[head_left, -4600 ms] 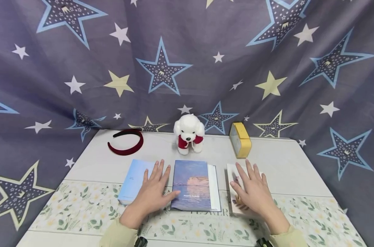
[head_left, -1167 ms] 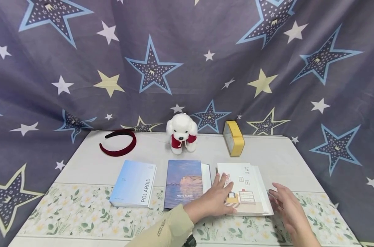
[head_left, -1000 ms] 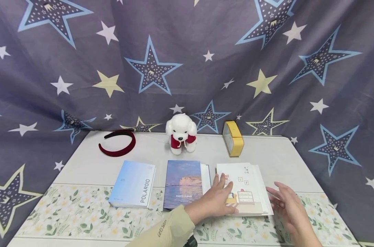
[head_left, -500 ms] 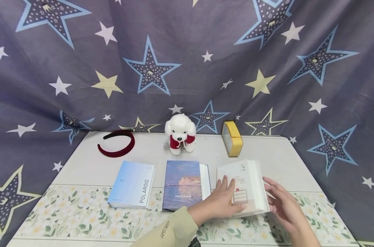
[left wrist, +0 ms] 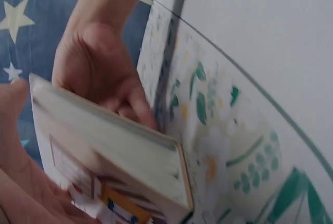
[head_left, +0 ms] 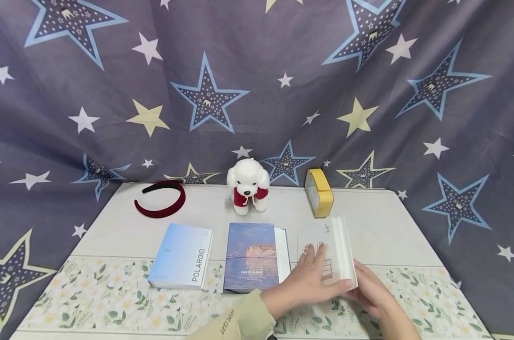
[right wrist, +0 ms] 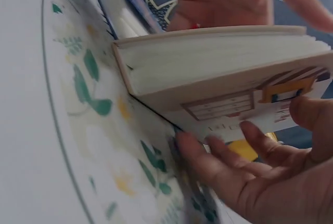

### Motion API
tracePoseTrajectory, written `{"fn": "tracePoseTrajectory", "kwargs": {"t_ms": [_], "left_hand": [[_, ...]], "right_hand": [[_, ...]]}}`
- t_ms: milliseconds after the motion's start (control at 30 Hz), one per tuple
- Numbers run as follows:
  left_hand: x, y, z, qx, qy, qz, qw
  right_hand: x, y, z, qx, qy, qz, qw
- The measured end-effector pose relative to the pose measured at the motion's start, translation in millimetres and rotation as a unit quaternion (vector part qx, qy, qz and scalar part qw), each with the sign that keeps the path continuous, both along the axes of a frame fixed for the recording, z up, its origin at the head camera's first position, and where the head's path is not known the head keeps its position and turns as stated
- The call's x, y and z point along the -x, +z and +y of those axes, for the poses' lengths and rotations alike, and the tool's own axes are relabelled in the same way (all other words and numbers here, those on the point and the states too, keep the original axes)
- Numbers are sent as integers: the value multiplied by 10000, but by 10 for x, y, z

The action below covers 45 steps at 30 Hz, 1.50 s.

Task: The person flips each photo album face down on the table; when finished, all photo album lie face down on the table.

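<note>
A thick white album [head_left: 344, 248] with a furniture drawing on its cover stands tilted on the table, its right side raised. My left hand [head_left: 309, 282] lies on the front cover, fingers extended and thumb near the lower right corner. Behind the raised side is my right hand [head_left: 370, 289], partly hidden by the album. The right wrist view shows the loosely bent fingers of the right hand [right wrist: 260, 177] under the back cover, fingertips at its surface. Just left lies a blue photo album [head_left: 252, 257] with a seaside cliff picture, and farther left a light-blue POLAROID album [head_left: 182, 255].
Along the back of the table [head_left: 380, 236] are a dark red headband [head_left: 165, 208], a white plush dog [head_left: 249, 182] in a red top and a yellow box-shaped object [head_left: 322, 193]. A star-patterned curtain [head_left: 257, 47] hangs behind.
The left hand came from the light-blue album to the white album's cover. The right hand moved to its right side and then beneath; the album has gone from flat to tilted, right side up.
</note>
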<state>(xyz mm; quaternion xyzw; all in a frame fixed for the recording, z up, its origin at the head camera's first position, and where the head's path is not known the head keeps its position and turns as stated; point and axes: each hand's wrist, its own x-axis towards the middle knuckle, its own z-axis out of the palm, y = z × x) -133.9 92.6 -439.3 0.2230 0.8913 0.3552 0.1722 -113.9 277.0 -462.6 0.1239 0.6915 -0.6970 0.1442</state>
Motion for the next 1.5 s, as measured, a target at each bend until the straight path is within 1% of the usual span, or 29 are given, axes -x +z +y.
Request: {"fn": "tracePoseTrajectory", "kwargs": {"t_ms": [67,167,300,367,533,633,733,800,967,1033,1100,1167,1233,1367,1500], "left_hand": [[-15,35,12,-35,37,68,10000],[-37,79,27,-119,86,191,9997],[-72,108,35,-210,133,330,9991],[-84,108,32,-253,164,361,9989],[-87,98,21,-435,219,310,9983],[-67,89,17,-675,220,263,9971],[-45,82,10,-951,229,257,9949],[-41,82,-4,-1135,235,265,9929],[-70,91,-31,-1561,375,305,9866],[-76,97,-36,-1718,397,421,9834],[-78,106,-34,-1807,452,623,9805],[-76,118,-30,-1902,537,740,9775],[-71,132,-28,-2004,663,780,9743],[-62,138,-39,-2341,862,634,9663],[-60,119,-55,-2578,928,547,9602]], "right_hand": [[13,-7,-47,-71,26,11,10000],[17,-3,-101,-225,-65,-4,9997],[2,10,-137,-349,-149,-81,9992],[-1,21,-149,-309,-109,-108,9994],[3,45,-171,-296,19,-70,9995],[27,50,-179,-233,80,13,9997],[58,56,-188,-65,155,70,9998],[70,53,-192,36,259,94,9996],[56,37,-172,130,556,98,9983],[46,36,-155,170,666,125,9976],[39,30,-139,209,688,150,9973],[39,21,-132,192,618,160,9978],[42,3,-128,111,463,175,9987],[47,-29,-107,-99,142,161,9997],[37,-41,-70,-269,-26,110,9996]]}}
